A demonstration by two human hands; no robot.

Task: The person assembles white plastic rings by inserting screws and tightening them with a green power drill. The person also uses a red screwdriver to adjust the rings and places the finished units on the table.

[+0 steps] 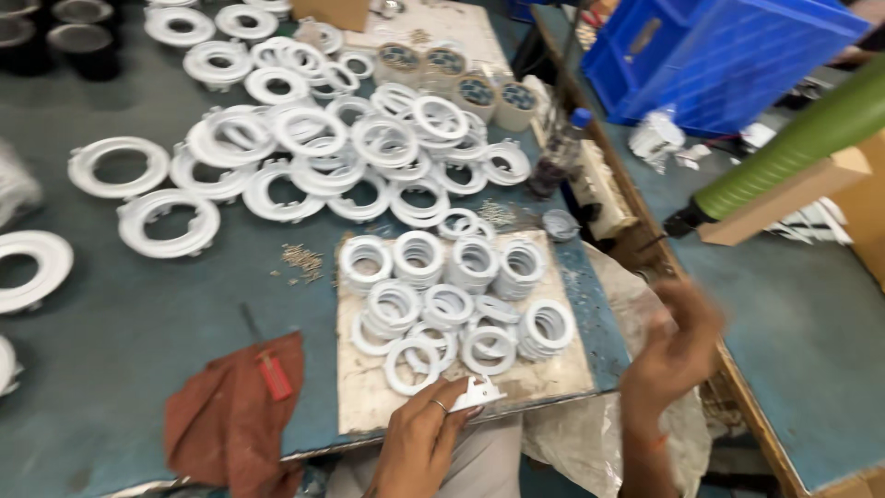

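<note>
My left hand [419, 443] rests at the near edge of a pale board [369, 397] and pinches a small white plastic bracket [477, 393] between its fingertips. My right hand [673, 346] is raised and blurred beyond the board's right edge, fingers loosely curled, with nothing visible in it. Above it hangs a green powered screwdriver [793, 148], apart from the hand. On the board, just ahead of my left hand, stand several stacks of small white rings [461, 295].
Many larger white ring housings [341, 148] are spread over the grey-blue table, and small screws [302, 261] lie loose. A brown rag [235, 415] lies near left. A blue crate [719, 55], a plastic bottle [558, 152] and rolls of tape [461, 78] stand farther back.
</note>
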